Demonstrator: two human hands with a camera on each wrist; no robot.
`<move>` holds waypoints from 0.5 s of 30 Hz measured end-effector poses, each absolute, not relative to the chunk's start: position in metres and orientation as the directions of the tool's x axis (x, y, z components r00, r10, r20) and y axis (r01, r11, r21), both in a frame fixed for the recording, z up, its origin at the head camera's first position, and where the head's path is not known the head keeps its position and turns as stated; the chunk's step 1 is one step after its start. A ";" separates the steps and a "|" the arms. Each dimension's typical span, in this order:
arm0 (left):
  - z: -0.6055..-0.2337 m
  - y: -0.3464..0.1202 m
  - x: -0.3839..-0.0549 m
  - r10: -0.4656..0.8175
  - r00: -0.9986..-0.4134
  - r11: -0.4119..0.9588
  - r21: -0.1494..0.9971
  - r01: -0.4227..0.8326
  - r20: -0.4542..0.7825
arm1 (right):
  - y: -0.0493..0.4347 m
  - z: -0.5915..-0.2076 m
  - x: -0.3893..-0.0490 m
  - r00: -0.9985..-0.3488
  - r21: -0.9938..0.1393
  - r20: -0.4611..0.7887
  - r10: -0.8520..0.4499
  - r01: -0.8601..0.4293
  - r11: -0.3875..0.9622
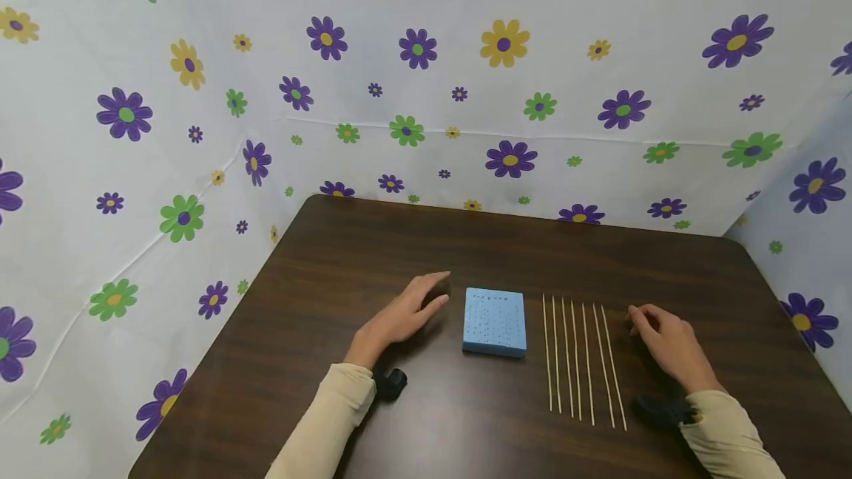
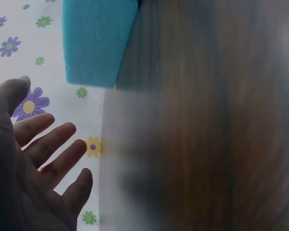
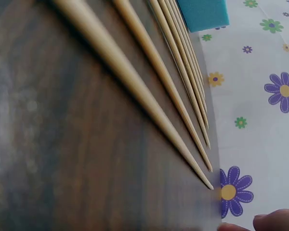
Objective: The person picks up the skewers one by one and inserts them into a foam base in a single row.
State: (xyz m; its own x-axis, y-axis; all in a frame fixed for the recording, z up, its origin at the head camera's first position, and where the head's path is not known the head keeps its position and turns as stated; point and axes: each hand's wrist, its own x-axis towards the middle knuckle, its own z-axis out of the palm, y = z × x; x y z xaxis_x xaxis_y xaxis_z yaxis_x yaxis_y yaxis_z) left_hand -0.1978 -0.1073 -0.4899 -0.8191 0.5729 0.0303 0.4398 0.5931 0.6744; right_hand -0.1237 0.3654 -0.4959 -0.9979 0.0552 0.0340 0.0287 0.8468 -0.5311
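A square blue foam block (image 1: 494,322) with rows of small holes in its top lies on the dark wooden table. Just right of it, several thin wooden skewers (image 1: 575,361) lie side by side, roughly parallel, their pointed tips (image 3: 209,185) showing in the right wrist view. My left hand (image 1: 402,313) rests to the left of the block, apart from it, with fingers loosely extended and nothing held. On the far side of the skewers, my right hand (image 1: 668,338) rests with its fingers loosely bent, holding nothing; only fingertips show in the right wrist view.
The brown table (image 1: 413,242) has rounded far corners. White cloth (image 1: 439,102) printed with purple, green and yellow flowers hangs behind and at both sides. Black wrist cameras (image 1: 391,385) sit at both wrists, beside beige sleeves (image 1: 326,420).
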 end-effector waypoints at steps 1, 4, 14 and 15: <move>-0.491 -0.107 -0.194 0.576 -0.817 0.578 0.695 0.428 0.024 | 0.364 -0.497 -0.122 -0.999 -0.536 0.022 0.047 0.028 0.843; -0.496 -0.106 -0.183 0.579 -0.815 0.558 0.728 0.398 0.001 | 0.362 -0.499 -0.121 -0.999 -0.535 0.000 0.033 0.028 0.844; -0.506 -0.096 -0.172 0.584 -0.811 0.541 0.737 0.405 0.017 | 0.358 -0.499 -0.121 -0.999 -0.525 -0.034 -0.001 0.017 0.851; -0.507 -0.094 -0.172 0.583 -0.812 0.537 0.737 0.411 0.029 | 0.358 -0.498 -0.121 -0.999 -0.526 -0.034 -0.002 0.016 0.850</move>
